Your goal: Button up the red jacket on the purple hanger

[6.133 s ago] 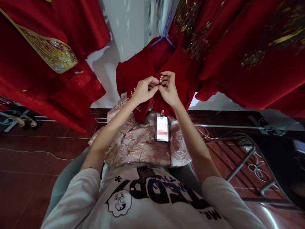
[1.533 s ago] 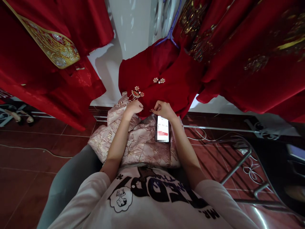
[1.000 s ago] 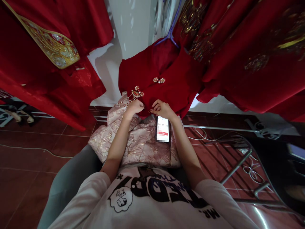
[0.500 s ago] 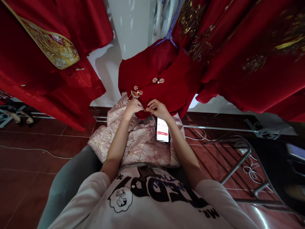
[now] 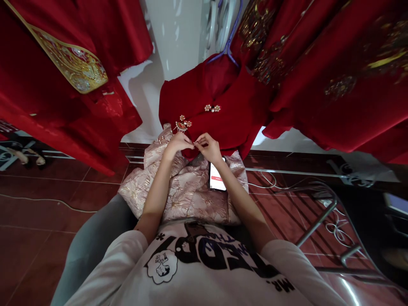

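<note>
A red velvet jacket [image 5: 229,123] hangs on a purple hanger [image 5: 227,44] in front of me. A pearl clasp [image 5: 212,108] near its collar is fastened, and a gold fan-shaped brooch [image 5: 182,124] sits lower left. My left hand [image 5: 177,142] and my right hand [image 5: 207,146] meet at the jacket's front edge just below the brooch, fingertips pinched together on a small clasp there. A pink brocade skirt [image 5: 188,191] lies over my lap with a phone [image 5: 217,178] on it, partly hidden by my right wrist.
Red embroidered garments hang at the left [image 5: 57,72] and at the right [image 5: 334,72]. A metal rack frame [image 5: 331,212] stands at the right over a red tiled floor [image 5: 38,221]. A cable [image 5: 47,200] runs across the floor.
Six seconds ago both hands worked the upper pearl clasp; they have dropped lower. In the last second my right hand slid left to meet my left hand below the brooch.
</note>
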Demonstrator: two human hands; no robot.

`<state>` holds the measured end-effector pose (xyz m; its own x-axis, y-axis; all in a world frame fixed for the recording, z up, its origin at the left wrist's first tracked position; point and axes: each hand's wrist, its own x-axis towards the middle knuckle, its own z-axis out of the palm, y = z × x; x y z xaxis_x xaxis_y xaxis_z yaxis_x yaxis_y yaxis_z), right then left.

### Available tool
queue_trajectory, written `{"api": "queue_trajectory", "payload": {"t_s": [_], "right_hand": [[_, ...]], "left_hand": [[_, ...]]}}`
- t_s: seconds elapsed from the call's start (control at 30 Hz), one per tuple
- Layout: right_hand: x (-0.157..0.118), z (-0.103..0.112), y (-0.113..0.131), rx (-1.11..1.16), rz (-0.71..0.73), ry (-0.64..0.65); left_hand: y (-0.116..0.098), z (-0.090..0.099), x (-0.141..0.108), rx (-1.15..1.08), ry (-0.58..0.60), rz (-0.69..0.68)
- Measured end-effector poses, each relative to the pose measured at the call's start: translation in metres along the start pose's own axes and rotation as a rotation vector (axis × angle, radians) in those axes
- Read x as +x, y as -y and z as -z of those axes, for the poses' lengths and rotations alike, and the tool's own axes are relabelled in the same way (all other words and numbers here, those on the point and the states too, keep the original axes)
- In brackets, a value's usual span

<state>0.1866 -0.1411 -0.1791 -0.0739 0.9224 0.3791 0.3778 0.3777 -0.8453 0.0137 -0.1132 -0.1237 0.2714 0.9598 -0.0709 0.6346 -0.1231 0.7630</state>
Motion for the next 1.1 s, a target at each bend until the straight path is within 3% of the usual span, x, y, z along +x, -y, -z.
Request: {"api": "queue_trajectory", "payload": {"t_s": [0.7, 0.9, 0.97, 1.1], "right_hand": [[-0.007, -0.005, -0.008, -0.144, 0.057, -0.006], [-0.007, -0.003, -0.001, -0.201, 0.018, -0.014], [-0.004, 0.003, 0.004, -0.208, -0.012, -0.058], [0.002, 0.017, 0.012, -0.168, 0.024, -0.238]], "left_hand": [[0.014, 0.002, 0.002, 0.040, -0.043, -0.073], [0.016, 0.000, 0.006, -0.013, 0.018, -0.048], [0.016, 0.000, 0.007, 0.032, 0.033, -0.030], [0.013, 0.001, 0.003, 0.282, -0.054, -0.037]]}}
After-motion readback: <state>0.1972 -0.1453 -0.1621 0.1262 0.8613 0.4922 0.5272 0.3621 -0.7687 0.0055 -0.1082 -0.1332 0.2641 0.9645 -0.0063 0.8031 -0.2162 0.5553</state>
